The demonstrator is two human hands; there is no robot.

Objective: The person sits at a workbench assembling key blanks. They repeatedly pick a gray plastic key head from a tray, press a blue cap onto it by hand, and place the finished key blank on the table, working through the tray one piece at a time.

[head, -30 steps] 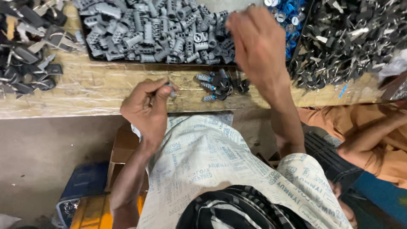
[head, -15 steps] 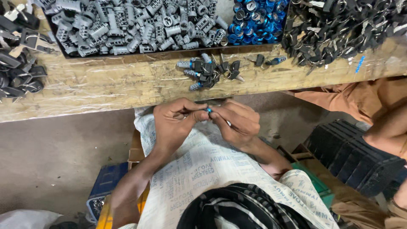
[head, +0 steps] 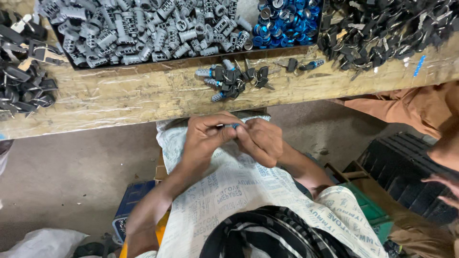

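My left hand [head: 208, 136] and my right hand [head: 260, 141] meet over my lap, fingertips pinched together on a small lock part with a blue end [head: 233, 126]. Most of that part is hidden by my fingers. A printed cloth [head: 239, 191] covers my lap below both hands. Straight ahead on the plastic-covered wooden bench [head: 134, 100] lies a small heap of assembled grey cylinders with black keys [head: 234, 79].
A black tray of grey lock cylinders [head: 143, 28] sits at the back, blue caps [head: 284, 21] beside it. Black keys are piled at the right [head: 382, 28] and left [head: 24, 81]. Another person in brown trousers [head: 411, 107] sits at the right, a black crate [head: 411, 162] nearby.
My right hand came back from the bench to my lap and joined my left hand. Both hands now close tighter on the small part.
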